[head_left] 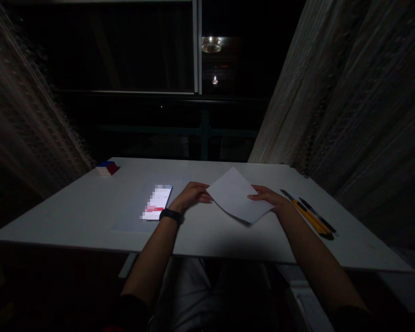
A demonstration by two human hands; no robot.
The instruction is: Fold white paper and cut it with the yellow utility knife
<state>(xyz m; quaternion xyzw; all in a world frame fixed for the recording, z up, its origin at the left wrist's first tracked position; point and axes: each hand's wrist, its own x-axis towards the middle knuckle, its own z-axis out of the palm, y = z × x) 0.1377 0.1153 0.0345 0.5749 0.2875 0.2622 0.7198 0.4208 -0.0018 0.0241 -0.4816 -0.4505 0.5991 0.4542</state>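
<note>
A white square sheet of paper [238, 196] is held up above the table, turned so that one corner points away from me. My right hand [268, 197] grips its right side, thumb on top and fingers underneath. At its left corner is my left hand [193, 192], fingers closed around the edge and partly behind it. A dark band circles my left wrist. Just left of that hand lies a phone [158, 203] with a lit screen, part of it pixelated, resting on another pale sheet [129, 221].
The white table [76, 207] carries a cube puzzle [107, 168] at the far left. On the right lie a yellow utility knife [313, 216] and a dark pen [318, 216]. Curtains [293, 83] hang at both sides of a dark window [124, 46].
</note>
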